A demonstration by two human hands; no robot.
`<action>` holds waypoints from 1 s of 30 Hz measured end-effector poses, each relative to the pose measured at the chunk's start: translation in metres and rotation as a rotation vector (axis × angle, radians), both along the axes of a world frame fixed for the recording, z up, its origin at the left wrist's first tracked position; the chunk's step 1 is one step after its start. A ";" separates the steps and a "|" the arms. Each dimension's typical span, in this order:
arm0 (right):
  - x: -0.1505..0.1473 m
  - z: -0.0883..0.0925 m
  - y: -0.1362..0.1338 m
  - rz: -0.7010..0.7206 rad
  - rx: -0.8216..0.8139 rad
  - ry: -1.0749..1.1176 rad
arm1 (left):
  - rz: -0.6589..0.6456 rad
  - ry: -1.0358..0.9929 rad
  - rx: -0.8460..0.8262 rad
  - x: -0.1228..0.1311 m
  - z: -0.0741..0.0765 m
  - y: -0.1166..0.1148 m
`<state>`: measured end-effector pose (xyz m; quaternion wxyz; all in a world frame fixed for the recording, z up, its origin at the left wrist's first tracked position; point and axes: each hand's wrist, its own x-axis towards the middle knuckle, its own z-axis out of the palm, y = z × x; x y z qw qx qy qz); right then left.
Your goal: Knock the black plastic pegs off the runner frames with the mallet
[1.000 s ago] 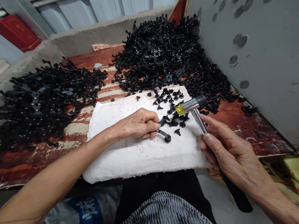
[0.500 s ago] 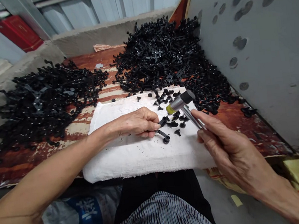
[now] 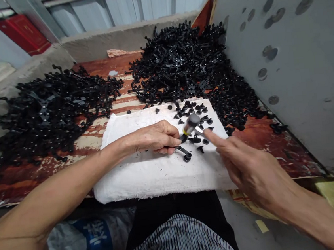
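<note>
My left hand (image 3: 153, 137) rests on a white foam pad (image 3: 148, 174) and pinches a black plastic sprue piece (image 3: 184, 153) whose arms stick out past my fingertips. My right hand (image 3: 249, 170) is closed on the handle of a small metal hammer (image 3: 191, 124), whose yellow-tipped head is down against the piece right beside my left fingers. Several loose black caps (image 3: 195, 112) lie on the pad just behind the hammer head.
Two big heaps of black plastic parts lie on the worn red board: one at left (image 3: 49, 111), one at back right (image 3: 184, 63). A grey spotted panel (image 3: 292, 68) walls the right side. My lap in striped cloth (image 3: 181, 238) is below the pad.
The hammer has swung down and leftward from a raised position to the piece beside my left fingers. My right hand followed it inward. My left hand has stayed in place.
</note>
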<state>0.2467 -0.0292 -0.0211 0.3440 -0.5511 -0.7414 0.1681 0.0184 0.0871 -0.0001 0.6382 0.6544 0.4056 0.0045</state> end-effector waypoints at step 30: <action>-0.011 0.010 0.014 0.022 -0.024 0.051 | -0.186 0.022 0.211 0.001 0.012 -0.001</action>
